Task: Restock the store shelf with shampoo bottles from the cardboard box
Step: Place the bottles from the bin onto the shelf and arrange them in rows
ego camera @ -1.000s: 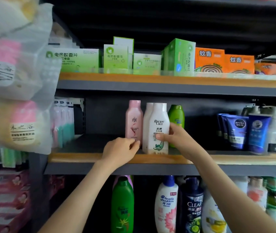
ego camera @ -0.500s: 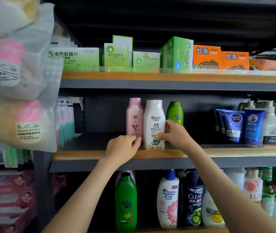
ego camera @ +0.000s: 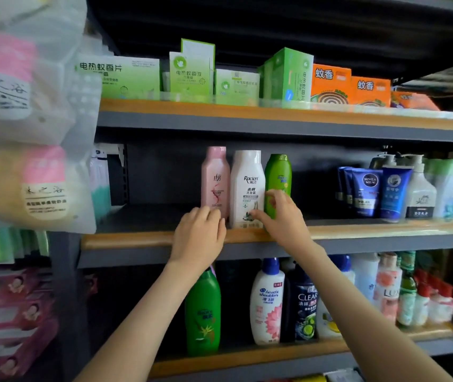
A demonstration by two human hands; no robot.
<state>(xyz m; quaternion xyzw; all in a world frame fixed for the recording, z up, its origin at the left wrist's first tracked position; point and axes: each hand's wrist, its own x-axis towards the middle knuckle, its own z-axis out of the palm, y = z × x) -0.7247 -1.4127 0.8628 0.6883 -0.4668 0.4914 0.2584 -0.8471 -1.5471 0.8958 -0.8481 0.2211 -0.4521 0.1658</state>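
Note:
Three shampoo bottles stand side by side at the front of the middle shelf [ego camera: 137, 239]: a pink bottle [ego camera: 215, 175], a white Raclen bottle [ego camera: 247, 183] and a green bottle [ego camera: 278, 172]. My left hand [ego camera: 200, 235] is curled against the base of the pink bottle and hides its bottom. My right hand [ego camera: 282, 219] has its thumb on the lower front of the white bottle, and its fingers curl beside that bottle, in front of the green one. The cardboard box is not in view.
The shelf is bare left of the pink bottle. To the right stand blue Nivea tubes [ego camera: 368, 188] and pump bottles [ego camera: 419, 188]. Green and orange boxes [ego camera: 330, 84] fill the upper shelf, more shampoo bottles [ego camera: 268, 301] the lower. Plastic bags [ego camera: 27, 183] hang at left.
My right hand has slid down the white bottle toward its base, and the second white bottle behind it no longer shows. My left hand stays at the pink bottle's base.

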